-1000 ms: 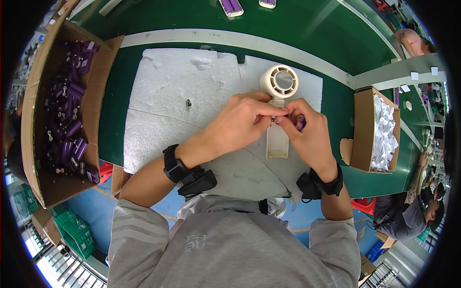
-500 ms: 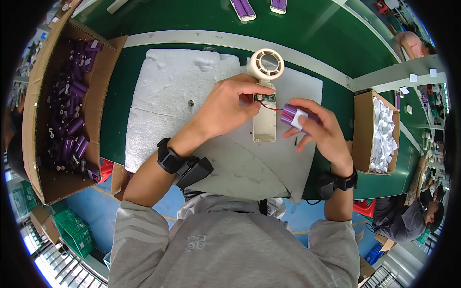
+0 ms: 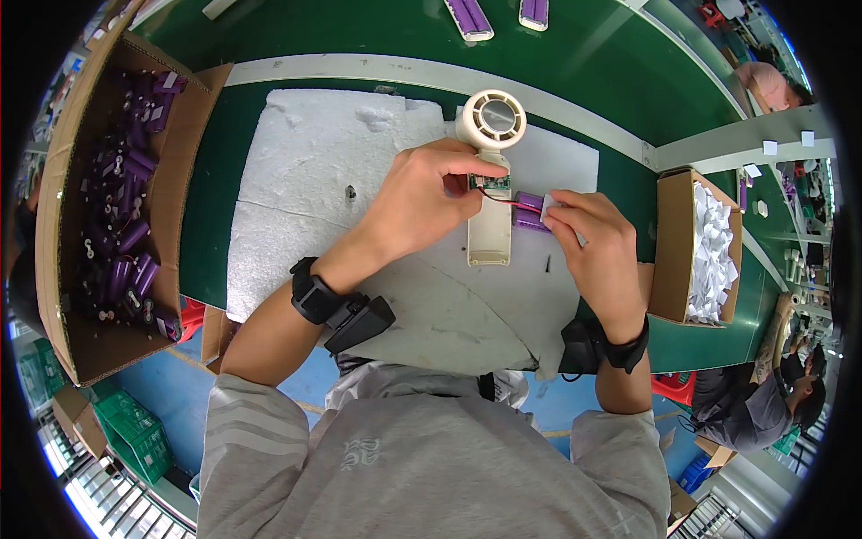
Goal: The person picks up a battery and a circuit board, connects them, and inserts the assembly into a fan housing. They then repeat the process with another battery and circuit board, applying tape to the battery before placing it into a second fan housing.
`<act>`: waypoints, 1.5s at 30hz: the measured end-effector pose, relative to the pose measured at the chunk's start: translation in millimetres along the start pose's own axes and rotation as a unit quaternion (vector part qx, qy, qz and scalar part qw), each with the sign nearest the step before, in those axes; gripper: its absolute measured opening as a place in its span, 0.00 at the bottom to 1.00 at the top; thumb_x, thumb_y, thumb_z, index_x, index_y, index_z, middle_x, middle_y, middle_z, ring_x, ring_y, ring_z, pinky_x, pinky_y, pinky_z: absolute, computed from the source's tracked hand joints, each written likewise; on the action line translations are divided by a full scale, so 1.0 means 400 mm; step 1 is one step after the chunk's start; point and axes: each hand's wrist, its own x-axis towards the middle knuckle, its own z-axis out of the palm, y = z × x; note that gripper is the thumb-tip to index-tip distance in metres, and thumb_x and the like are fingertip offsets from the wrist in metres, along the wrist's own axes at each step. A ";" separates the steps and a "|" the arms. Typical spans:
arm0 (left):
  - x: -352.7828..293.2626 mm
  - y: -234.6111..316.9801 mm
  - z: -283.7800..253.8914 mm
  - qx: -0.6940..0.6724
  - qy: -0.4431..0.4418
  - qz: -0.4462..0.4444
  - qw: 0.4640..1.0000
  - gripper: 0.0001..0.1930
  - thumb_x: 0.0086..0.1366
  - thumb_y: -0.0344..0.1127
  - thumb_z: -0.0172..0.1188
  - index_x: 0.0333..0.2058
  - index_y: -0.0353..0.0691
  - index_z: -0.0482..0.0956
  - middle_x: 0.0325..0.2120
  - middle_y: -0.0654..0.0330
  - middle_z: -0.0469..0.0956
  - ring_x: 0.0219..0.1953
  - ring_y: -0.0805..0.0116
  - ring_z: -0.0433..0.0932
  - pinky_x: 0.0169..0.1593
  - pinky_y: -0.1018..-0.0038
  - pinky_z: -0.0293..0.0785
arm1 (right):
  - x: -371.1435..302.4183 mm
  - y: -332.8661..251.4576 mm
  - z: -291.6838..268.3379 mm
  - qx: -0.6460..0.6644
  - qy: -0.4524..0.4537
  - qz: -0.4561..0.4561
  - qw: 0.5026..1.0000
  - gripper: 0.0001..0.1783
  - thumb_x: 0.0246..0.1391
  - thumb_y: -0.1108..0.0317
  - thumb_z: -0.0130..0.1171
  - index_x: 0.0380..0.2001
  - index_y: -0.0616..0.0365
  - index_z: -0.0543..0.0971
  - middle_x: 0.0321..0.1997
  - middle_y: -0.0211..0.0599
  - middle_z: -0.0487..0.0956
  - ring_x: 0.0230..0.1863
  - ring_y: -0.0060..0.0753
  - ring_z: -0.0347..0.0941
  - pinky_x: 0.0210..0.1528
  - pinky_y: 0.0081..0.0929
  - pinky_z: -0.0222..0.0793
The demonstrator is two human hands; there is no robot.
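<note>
A cream handheld fan (image 3: 490, 242) with a round head lies on the foam, its handle opened and a small green circuit board (image 3: 494, 182) exposed. My left hand (image 3: 422, 191) grips the fan around the board, thumb and index finger closed on it. Red and black wires run from the board to a purple battery pack (image 3: 530, 212) just right of the handle. On the pack is a white square pad (image 3: 549, 207), pinched between the thumb and fingers of my right hand (image 3: 597, 247). Those fingers hide the pack's right end.
White foam sheets (image 3: 305, 180) cover the green bench (image 3: 359, 31). At left stands a carton (image 3: 202, 144) of purple battery packs; at right, a carton (image 3: 675, 247) of white pieces. Two purple-celled parts (image 3: 470, 18) lie beyond the white rail. A co-worker (image 3: 772, 395) sits at far right.
My right hand has shifted its grip from around the battery pack to a pinch at its white pad. The pack has moved closer to the fan handle. My left hand keeps its hold.
</note>
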 end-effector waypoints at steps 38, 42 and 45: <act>0.000 -0.029 0.000 0.033 -0.007 0.059 0.998 0.19 0.49 0.21 0.60 0.41 0.44 0.84 0.32 0.58 0.79 0.29 0.68 0.76 0.38 0.74 0.76 | 0.053 -0.048 -0.013 -0.143 -0.155 -0.001 0.978 0.05 0.42 0.80 0.60 0.27 0.68 0.77 0.26 0.44 0.79 0.28 0.48 0.76 0.34 0.35 0.73; 0.004 -0.024 0.002 0.035 -0.011 0.061 0.997 0.19 0.49 0.21 0.59 0.41 0.44 0.84 0.32 0.58 0.78 0.29 0.68 0.76 0.37 0.74 0.76 | 0.041 -0.027 -0.014 -0.105 -0.118 0.024 0.987 0.06 0.43 0.80 0.59 0.27 0.68 0.76 0.25 0.43 0.77 0.27 0.45 0.76 0.33 0.34 0.73; 0.003 -0.026 0.005 0.024 -0.009 0.058 0.998 0.19 0.49 0.21 0.59 0.40 0.44 0.84 0.32 0.58 0.79 0.28 0.69 0.76 0.37 0.74 0.76 | 0.031 -0.004 -0.028 -0.047 -0.116 0.074 0.989 0.06 0.43 0.79 0.59 0.28 0.68 0.76 0.27 0.43 0.78 0.28 0.43 0.77 0.33 0.32 0.73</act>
